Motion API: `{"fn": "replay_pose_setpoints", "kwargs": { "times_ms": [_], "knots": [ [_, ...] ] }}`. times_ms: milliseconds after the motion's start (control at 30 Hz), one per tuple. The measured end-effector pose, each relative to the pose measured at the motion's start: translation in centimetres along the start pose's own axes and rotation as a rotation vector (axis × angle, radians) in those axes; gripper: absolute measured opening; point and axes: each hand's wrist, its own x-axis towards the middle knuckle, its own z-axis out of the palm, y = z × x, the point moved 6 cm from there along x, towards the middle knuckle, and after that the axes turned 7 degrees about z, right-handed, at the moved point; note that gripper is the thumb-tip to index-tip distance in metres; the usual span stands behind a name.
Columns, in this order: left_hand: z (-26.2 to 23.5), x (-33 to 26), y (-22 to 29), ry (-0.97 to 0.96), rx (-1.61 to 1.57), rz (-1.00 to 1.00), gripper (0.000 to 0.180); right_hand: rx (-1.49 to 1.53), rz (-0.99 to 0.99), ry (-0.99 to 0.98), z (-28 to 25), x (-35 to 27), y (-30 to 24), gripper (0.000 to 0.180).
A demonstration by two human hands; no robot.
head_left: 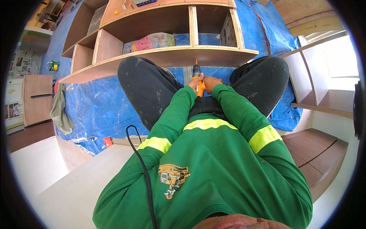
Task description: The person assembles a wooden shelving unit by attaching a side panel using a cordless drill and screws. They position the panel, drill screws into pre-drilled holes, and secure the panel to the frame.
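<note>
One blue tarpaulin (103, 103) covers the floor, the widest thing in view, spreading out on every side beyond the fingers. On it lies one plywood shelf unit (164, 57) on its side — its long front edge runs just beyond the fingertips, and at least five open compartments show behind that edge, one holding a pink printed sack (152, 41). A second plywood shelf piece (324, 95) stands off to the right of the hands, and a dark brown board (316, 152) lies near it, lower right. Pale flat panels (72, 191) sit below and left of the hands.

The person sits with two knees in dark trousers raised either side of the hands, wearing one green sweatshirt with yellow bands on both sleeves. One black cable (143, 168) runs up across the sweatshirt, left of the arms.

Both hands meet between the knees. The left hand (194, 81) and the right hand (211, 82) have their fingers wrapped tight around one orange power drill (197, 78), its tip touching the shelf unit's front edge just ahead of the fingertips.

Far left of the hands: one brown cabinet door (37, 99), one grey-green cloth (61, 110) and one small green-and-yellow can (53, 66).
</note>
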Motion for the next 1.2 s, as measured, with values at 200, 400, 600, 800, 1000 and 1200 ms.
{"fn": "replay_pose_setpoints", "kwargs": {
  "times_ms": [200, 400, 600, 800, 1000, 1200],
  "knots": [
    [-0.1, 0.8, -0.2, -0.065, -0.027, 0.054, 0.045, 0.007, -0.013, -0.015, -0.4, -0.2, -0.2, 0.051],
    [0.0, 0.1, 0.2, -0.020, 0.015, 0.017, 0.044, 0.004, -0.003, 0.005, -0.2, 0.2, -0.1, 0.049],
    [0.0, 0.1, 0.4, -0.002, 0.026, 0.027, 0.041, -0.011, -0.004, 0.003, -0.2, 0.4, -0.1, 0.050],
    [0.3, 0.3, 0.5, -0.008, -0.011, 0.040, 0.037, -0.002, -0.004, 0.037, -0.1, 0.5, 0.0, 0.048],
    [0.3, 0.3, 0.5, -0.018, -0.052, 0.038, 0.040, -0.016, -0.006, 0.030, 0.1, 0.8, -0.1, 0.046],
    [0.5, 0.3, 0.4, -0.046, -0.061, 0.050, 0.037, -0.003, 0.007, 0.032, 0.0, 0.7, 0.0, 0.046]
  ]
}}
